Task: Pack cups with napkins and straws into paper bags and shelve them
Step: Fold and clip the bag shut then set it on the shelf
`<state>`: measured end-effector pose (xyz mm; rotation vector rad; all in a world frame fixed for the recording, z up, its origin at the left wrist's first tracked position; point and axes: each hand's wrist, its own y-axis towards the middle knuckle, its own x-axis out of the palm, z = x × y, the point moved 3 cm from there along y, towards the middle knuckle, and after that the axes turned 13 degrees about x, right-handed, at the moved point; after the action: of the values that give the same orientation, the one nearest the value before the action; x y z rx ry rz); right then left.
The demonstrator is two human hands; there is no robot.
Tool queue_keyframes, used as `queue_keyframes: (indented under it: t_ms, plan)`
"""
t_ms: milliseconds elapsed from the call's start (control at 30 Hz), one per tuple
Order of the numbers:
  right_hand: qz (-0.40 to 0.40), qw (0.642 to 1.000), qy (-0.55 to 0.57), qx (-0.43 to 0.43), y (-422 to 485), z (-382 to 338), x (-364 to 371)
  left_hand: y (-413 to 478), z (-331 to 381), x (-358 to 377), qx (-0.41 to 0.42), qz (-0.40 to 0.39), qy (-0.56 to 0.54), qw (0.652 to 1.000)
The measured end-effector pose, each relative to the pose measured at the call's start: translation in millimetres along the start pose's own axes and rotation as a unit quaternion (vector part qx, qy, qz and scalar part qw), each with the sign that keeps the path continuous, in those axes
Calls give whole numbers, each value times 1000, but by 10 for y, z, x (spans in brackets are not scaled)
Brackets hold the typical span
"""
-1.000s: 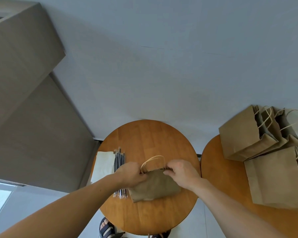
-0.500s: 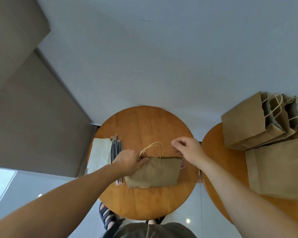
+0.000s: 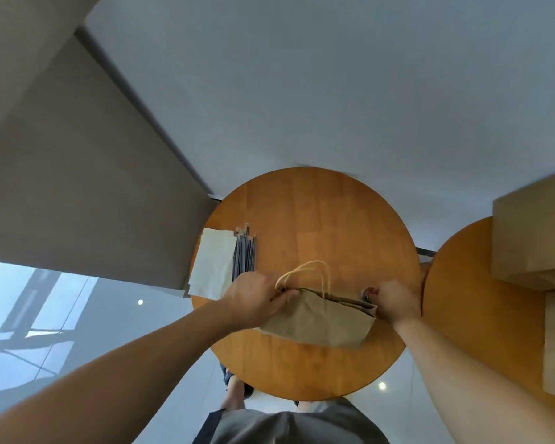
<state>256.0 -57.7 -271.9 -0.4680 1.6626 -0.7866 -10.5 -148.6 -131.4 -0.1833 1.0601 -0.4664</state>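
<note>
The left hand [image 3: 253,299] grips the bag [image 3: 321,322] at its rim by the handle, and the right hand [image 3: 396,302] pinches the rim's other end. The bag lies between them on the tabletop [image 3: 318,219], contents hidden. Just beyond the left hand lie napkins [image 3: 213,264] and straws [image 3: 245,254].

A round wooden table [image 3: 318,213] stands beside a second table [image 3: 462,299] against a pale grey wall [image 3: 334,91], taupe panel [image 3: 77,187] left, glossy floor [image 3: 116,322] reflecting lights.
</note>
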Motion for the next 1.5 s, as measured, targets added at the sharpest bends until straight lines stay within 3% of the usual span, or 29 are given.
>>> queue_keyframes:
  t_ms: [300, 667, 833, 967, 1267, 1500]
  plan:
    - [4, 999, 52, 8, 115, 50, 196, 19, 9, -1, 15, 44, -33, 998]
    - [92, 993, 75, -14, -46, 88, 84, -18, -3, 8, 8, 12, -39, 999]
    - [88, 981, 170, 10, -130, 127, -30, -12, 11, 18, -5, 11, -29, 1000]
    - [97, 953, 288, 3, -406, 73, -241, -7, 29, 8, -12, 0, -4, 1000]
    - [135, 888, 419, -134, -1444, -391, -1088, -5, 152, -168, -9, -34, 5, 999]
    - [71, 924, 284, -246, -1989, -688, -936, 3, 221, -206, 8, -37, 29, 999]
